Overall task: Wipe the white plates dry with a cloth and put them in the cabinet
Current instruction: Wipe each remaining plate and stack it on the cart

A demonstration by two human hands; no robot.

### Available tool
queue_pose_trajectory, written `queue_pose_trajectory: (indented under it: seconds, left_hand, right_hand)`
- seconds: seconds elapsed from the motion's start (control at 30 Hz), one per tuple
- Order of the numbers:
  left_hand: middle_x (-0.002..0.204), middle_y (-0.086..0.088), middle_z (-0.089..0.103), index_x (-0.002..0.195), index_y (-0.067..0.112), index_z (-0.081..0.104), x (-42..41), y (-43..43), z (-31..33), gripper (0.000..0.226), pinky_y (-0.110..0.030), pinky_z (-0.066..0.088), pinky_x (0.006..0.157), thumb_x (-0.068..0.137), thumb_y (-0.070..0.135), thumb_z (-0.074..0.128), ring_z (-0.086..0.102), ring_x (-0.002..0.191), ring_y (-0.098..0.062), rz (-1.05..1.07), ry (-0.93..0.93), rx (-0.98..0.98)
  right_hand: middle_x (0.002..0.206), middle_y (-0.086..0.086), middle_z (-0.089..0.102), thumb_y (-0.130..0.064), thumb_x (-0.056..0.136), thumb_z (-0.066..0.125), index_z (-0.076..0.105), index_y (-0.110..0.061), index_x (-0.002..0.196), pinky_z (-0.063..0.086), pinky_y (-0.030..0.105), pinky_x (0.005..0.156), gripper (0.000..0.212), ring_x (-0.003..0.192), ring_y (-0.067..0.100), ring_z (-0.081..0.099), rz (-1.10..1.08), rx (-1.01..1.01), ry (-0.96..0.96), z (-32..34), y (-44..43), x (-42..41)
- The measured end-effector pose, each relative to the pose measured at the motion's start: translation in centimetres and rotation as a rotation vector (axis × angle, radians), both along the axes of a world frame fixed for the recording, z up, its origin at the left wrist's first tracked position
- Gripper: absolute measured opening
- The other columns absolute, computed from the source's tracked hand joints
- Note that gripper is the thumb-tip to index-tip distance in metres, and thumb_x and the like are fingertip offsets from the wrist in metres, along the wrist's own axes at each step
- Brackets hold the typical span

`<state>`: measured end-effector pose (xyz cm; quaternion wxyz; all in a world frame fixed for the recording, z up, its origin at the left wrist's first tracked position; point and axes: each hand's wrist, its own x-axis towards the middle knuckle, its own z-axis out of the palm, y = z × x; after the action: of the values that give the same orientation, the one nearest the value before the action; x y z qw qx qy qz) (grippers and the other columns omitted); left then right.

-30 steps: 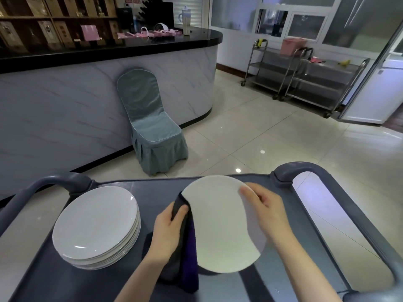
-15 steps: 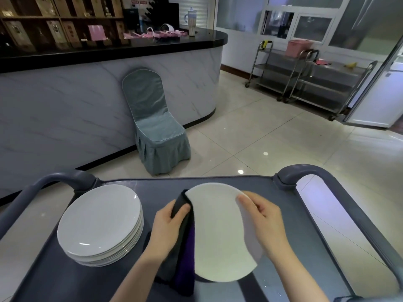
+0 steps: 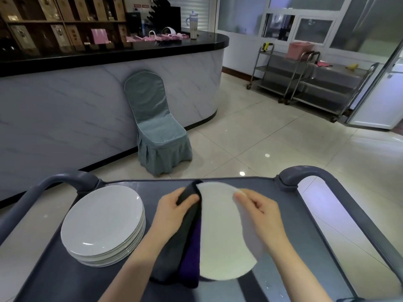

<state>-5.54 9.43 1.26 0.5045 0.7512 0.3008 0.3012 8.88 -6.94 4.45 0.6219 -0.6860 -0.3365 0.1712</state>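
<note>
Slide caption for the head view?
Left hand holds a dark cloth to a white plate gripped by the right hand, beside stacked plates on a cart.

We look down on a dark grey cart (image 3: 54, 280) standing on the pale tiled floor (image 3: 261, 136), with a curved handle (image 3: 305, 171) at each far corner. On its left side we see a stack of white plates (image 3: 102, 223) resting directly on the top surface.

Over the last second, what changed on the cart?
The held plate tilted more edge-on; the left hand slid the cloth up its rim toward the top. The right hand kept gripping the opposite rim; the plate stack stayed put.
</note>
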Motion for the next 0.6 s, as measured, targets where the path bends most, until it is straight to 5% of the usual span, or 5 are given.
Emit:
queue_pose_trajectory:
  seconds: [0.13,0.2,0.33,0.47,0.6]
  left_hand:
    - [0.091,0.000,0.077,0.085,0.027,0.075,0.9,-3.2,-1.7,0.019,-0.036,0.057,0.081,0.097,0.031,0.061,0.071,0.090,-0.018,0.350,-0.298,-0.703]
    - [0.093,-0.002,0.077,0.090,0.023,0.074,1.1,-3.6,-2.3,0.016,-0.040,0.057,0.085,0.097,0.032,0.062,0.071,0.093,-0.022,0.418,-0.297,-0.784]
    - [0.089,0.002,0.076,0.093,0.022,0.072,0.0,-2.0,-1.9,0.014,-0.041,0.057,0.084,0.097,0.030,0.061,0.071,0.090,-0.021,0.396,-0.217,-0.565]
    - [0.073,0.011,0.071,0.077,0.027,0.066,-0.6,-0.8,-0.9,0.014,-0.018,0.047,0.064,0.091,0.026,0.067,0.060,0.064,0.001,0.137,-0.023,-0.084]
    - [0.059,0.014,0.056,0.066,0.026,0.058,0.3,-0.6,-0.1,0.026,-0.014,0.037,0.058,0.085,0.022,0.074,0.048,0.057,0.003,-0.178,0.090,0.100]
  right_hand:
    - [0.064,-0.010,0.044,-0.014,0.099,0.057,0.055,-0.019,0.057,0.036,0.025,0.060,0.042,0.061,0.011,0.039,-0.393,0.316,0.423,-1.2,1.6,-2.8]
    - [0.062,-0.013,0.050,-0.015,0.100,0.054,0.057,-0.026,0.059,0.041,0.023,0.061,0.043,0.060,0.009,0.046,-0.431,0.327,0.500,-1.9,1.8,-3.6]
    - [0.090,-0.008,0.076,-0.016,0.097,0.061,0.067,-0.023,0.099,0.051,0.014,0.065,0.010,0.079,0.003,0.070,-0.212,0.068,0.349,-2.0,0.1,-1.4]
    - [0.092,-0.013,0.074,-0.018,0.091,0.071,0.070,-0.024,0.099,0.047,0.011,0.071,0.010,0.082,0.003,0.067,0.082,-0.157,0.004,0.2,-0.2,1.6]
    - [0.091,-0.019,0.072,-0.023,0.096,0.065,0.074,-0.027,0.096,0.044,0.011,0.076,0.010,0.085,0.000,0.064,0.312,-0.346,-0.320,0.4,0.5,1.3]
